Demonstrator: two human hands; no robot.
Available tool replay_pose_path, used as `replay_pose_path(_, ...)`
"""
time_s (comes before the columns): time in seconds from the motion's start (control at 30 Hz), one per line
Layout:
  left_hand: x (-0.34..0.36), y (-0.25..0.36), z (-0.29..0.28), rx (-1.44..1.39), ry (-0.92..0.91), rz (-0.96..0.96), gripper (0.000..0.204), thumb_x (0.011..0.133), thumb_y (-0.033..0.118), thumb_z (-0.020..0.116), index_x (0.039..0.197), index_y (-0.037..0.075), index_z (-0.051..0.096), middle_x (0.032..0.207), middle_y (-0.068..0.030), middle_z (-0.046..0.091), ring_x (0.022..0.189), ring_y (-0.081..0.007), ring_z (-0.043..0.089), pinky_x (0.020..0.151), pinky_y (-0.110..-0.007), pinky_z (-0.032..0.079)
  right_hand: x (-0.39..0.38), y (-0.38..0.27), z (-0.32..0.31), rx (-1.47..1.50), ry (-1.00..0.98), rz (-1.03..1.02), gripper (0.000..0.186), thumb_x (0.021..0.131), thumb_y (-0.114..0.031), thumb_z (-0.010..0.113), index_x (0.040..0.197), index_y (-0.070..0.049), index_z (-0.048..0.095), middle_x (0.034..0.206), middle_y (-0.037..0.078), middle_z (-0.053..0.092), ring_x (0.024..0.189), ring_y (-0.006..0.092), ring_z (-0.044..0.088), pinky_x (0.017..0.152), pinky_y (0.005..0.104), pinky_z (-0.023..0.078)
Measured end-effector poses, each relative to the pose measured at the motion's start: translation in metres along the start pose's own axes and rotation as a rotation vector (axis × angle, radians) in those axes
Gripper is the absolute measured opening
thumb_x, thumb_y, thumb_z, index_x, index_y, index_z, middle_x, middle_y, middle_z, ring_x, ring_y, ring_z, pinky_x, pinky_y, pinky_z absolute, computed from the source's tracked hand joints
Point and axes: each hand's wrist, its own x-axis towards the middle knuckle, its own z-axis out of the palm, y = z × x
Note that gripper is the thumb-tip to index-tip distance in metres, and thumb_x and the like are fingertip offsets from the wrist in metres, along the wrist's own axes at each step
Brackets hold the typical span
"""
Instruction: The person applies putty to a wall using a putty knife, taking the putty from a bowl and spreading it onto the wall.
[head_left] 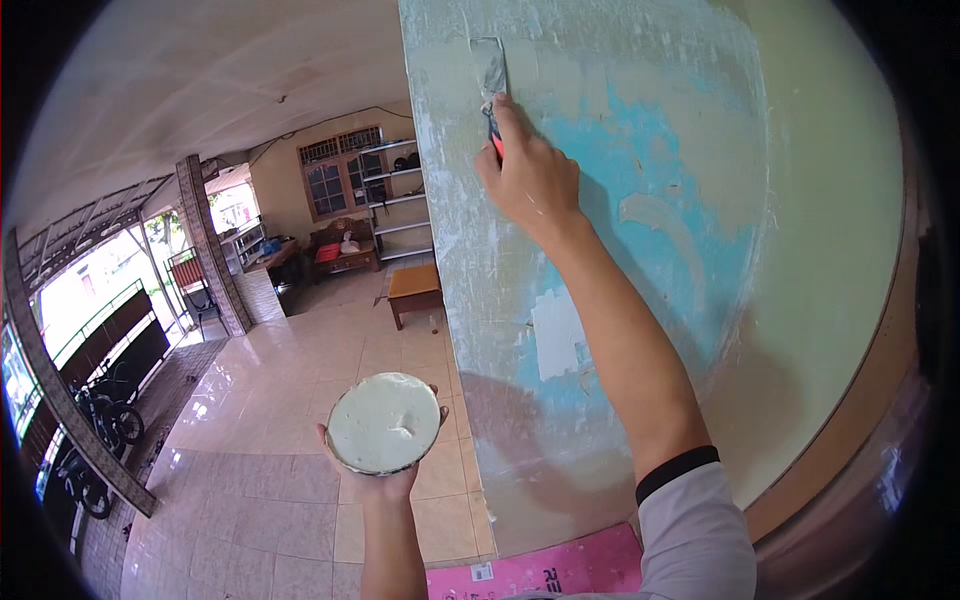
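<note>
right hand closed on a scraper against the patchy wall — left hand clasping a round dish of paste.

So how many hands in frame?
2: the left hand supports the round disc, lower centre; the right hand grips the scraper against the wall, upper centre. The left is partly hidden behind the disc.

Scraper rests against wall; dish lower left.
</note>
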Motion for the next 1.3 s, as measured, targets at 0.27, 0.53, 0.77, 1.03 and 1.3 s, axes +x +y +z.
replay_pose_path(0.27,-0.003,0.003,-0.001,-0.003,0.024,-0.031,0.082,0.086,0.074,0.062,0.145,0.017,0.055,0.159,-0.0287,0.034,0.141,-0.0667,0.028,0.113,-0.081,0.026,-0.076,-0.005,-0.015,0.068,-0.125,0.014,0.066,0.089,-0.019,0.067,0.151,-0.005,0.048,0.127,0.022,0.07,0.089,0.0425,0.073,0.073,0.0502,0.06)
replay_pose_path(0.53,0.0,0.001,0.0,-0.055,0.03,-0.017,0.086,0.087,0.075,0.06,0.148,0.016,0.051,0.16,-0.0279,0.032,0.142,-0.0667,0.026,0.113,-0.081,0.025,0.02,-0.012,-0.013,-0.028,-0.145,0.059,0.054,0.091,-0.023,0.065,0.141,-0.005,0.057,0.098,0.02,0.073,0.07,0.0399,0.071,0.059,0.0521,0.058)
replay_pose_path(0.77,-0.007,0.002,-0.001,-0.043,0.108,0.01,0.086,0.086,0.073,0.061,0.149,0.015,0.05,0.16,-0.0287,0.032,0.143,-0.066,0.026,0.112,-0.082,0.024,-0.084,-0.001,-0.006,0.103,-0.02,-0.085,0.065,0.086,-0.019,0.069,0.147,-0.004,0.053,0.114,0.025,0.07,0.077,0.0376,0.074,0.06,0.0486,0.06)
replay_pose_path(1.03,-0.004,0.0,0.006,-0.091,0.239,0.0,0.085,0.088,0.079,0.048,0.145,0.017,0.053,0.156,-0.0236,0.04,0.137,-0.0644,0.037,0.105,-0.086,0.029,0.02,-0.005,-0.004,0.063,-0.032,-0.007,0.059,0.088,-0.023,0.068,0.143,-0.007,0.057,0.086,0.02,0.073,0.069,0.0395,0.071,0.063,0.0524,0.058)
replay_pose_path(1.3,-0.004,0.003,0.006,-0.089,0.212,0.003,0.086,0.087,0.08,0.048,0.146,0.017,0.053,0.156,-0.024,0.04,0.137,-0.0639,0.037,0.106,-0.086,0.029,-0.071,0.005,-0.009,0.135,-0.109,-0.047,0.062,0.087,-0.023,0.069,0.145,-0.005,0.054,0.082,0.018,0.072,0.068,0.0403,0.071,0.06,0.0532,0.058)
